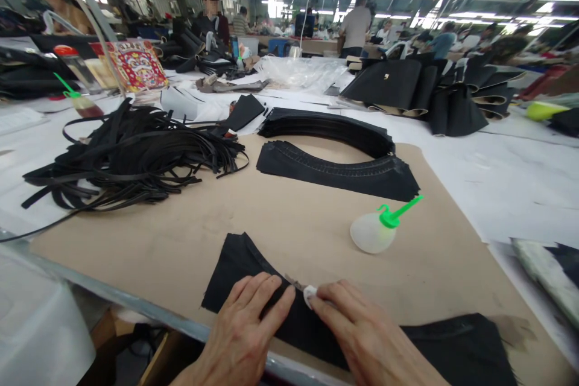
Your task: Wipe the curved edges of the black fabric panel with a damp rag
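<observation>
A curved black piece of leather-like material (235, 262) lies along the front of the brown sheet. Its concave edge faces away from me. My left hand (246, 319) rests on it with the fingers laid out flat, pressing near that edge. Close to its fingertips, my right hand (357, 319) pinches a small white object (310, 295) against the edge; its kind is unclear, as the fingers partly cover it. Beyond the right hand a translucent squeeze bottle (373, 233) with a green nozzle leans to one side.
Brown sheet (181, 235) covers the white table. Toward the back lie a curved stack of black pieces (325, 126) and a stitched-looking black pile (335, 169). Black strips (136, 151) heap up at left. Larger black panels (389, 84) sit at back right. People work in the background.
</observation>
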